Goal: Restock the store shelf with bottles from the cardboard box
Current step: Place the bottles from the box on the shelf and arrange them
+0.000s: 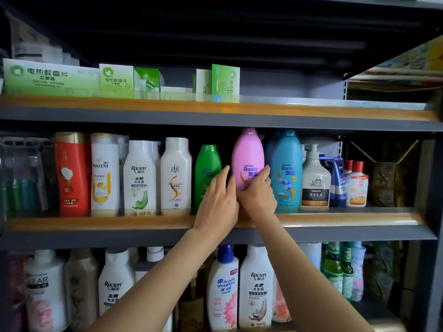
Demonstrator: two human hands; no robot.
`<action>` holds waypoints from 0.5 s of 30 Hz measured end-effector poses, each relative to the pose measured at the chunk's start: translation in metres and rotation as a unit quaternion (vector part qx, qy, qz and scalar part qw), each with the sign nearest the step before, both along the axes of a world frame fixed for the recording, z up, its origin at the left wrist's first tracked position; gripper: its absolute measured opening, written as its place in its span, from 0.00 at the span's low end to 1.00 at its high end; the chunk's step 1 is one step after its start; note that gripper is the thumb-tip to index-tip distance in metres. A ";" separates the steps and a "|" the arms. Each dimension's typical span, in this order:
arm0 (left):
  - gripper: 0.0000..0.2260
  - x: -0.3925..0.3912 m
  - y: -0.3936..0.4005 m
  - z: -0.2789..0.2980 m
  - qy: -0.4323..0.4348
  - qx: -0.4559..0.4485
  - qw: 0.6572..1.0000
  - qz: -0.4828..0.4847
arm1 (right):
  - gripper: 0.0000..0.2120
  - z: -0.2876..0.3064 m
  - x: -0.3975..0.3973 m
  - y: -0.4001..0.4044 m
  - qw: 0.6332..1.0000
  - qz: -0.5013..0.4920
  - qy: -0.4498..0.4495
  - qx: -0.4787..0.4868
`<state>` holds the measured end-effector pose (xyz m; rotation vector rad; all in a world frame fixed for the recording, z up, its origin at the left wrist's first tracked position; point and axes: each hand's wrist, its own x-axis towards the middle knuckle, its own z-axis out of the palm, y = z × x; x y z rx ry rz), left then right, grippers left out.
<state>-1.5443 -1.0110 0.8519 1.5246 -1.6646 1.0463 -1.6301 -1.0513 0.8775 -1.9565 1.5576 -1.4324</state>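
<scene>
While the pink bottle [248,161] stands upright on the middle shelf [96,222] between green and blue neighbours, I see my right hand [257,195] gripping its lower body, left hand [215,200] open alongside.

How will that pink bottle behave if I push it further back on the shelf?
The pink bottle is tall and rounded, so a high push may tip it; both hands, left hand and right hand, sit low. Its glossy plastic looks slippery. It probably stays stiff.
</scene>
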 end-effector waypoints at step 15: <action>0.25 0.000 0.001 -0.008 0.008 0.087 0.995 -0.040 | 0.46 0.000 0.004 -0.003 1.000 -0.019 -0.001 0.004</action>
